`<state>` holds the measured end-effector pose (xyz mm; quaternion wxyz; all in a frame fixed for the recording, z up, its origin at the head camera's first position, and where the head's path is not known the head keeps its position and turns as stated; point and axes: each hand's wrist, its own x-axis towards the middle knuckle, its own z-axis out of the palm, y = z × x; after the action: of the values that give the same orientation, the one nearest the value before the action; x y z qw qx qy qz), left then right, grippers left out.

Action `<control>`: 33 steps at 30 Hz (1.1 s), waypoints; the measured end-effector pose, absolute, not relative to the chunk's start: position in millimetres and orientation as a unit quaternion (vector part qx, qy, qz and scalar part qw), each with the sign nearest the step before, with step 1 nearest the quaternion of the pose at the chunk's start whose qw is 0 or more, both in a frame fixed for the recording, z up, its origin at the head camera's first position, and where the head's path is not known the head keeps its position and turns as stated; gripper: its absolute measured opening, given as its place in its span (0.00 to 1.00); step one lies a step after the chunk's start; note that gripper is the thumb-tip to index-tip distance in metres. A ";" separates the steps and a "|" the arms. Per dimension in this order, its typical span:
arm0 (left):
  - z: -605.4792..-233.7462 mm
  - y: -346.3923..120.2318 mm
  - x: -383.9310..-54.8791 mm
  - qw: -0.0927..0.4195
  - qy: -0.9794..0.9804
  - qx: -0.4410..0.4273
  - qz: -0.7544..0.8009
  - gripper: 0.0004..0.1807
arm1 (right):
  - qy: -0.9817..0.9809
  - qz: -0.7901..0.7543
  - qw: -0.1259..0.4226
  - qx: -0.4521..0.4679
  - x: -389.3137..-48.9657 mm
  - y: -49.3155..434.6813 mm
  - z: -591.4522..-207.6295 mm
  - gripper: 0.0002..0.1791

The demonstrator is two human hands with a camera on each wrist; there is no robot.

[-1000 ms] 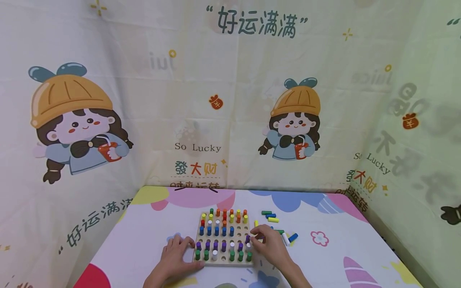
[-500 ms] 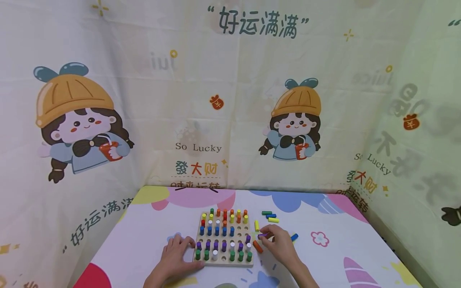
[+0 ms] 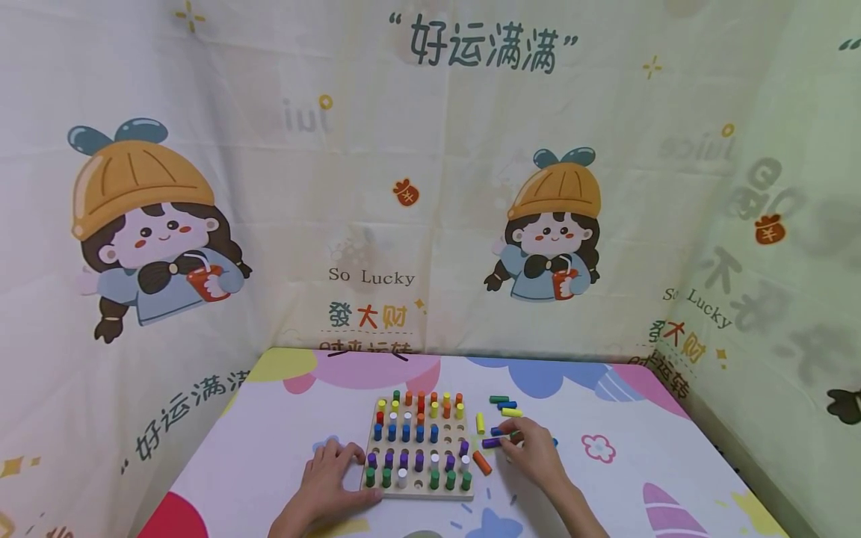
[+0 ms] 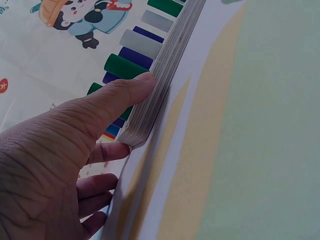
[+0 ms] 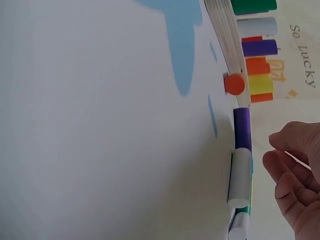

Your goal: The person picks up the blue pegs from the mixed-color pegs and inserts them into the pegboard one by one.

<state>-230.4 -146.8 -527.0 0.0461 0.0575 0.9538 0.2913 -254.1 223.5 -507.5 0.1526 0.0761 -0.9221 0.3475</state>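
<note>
Hands [image 3: 323,482] [image 3: 536,452] have moved apart, loose purple peg [image 3: 492,443] between them

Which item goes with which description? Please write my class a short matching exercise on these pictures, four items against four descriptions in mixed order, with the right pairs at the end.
Column 1
1. Left hand
2. Right hand
3. Loose orange peg
4. Row of five blue pegs

Column 2
A. Lying on the table, just right of the pegboard
B. Standing upright in holes
C. At the near left corner, with the thumb on the edge
D. At the group of loose pegs, fingers bent

Right pairs: 1-C, 2-D, 3-A, 4-B
</note>
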 end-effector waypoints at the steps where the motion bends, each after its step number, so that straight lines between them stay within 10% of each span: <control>1: -526.8 -146.9 -230.4 0.046 0.954 0.058 0.291 0.33 | -0.922 0.347 0.154 0.077 -254.5 224.7 -507.7 0.10; 33: -526.0 -148.5 -228.2 0.041 0.955 0.062 0.288 0.34 | -0.942 0.307 0.120 0.068 -278.9 237.5 -516.1 0.12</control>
<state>-228.2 -148.5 -526.0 0.0409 0.0621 0.9549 0.2875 -278.9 237.5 -516.1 0.1195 0.0675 -0.9419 0.3067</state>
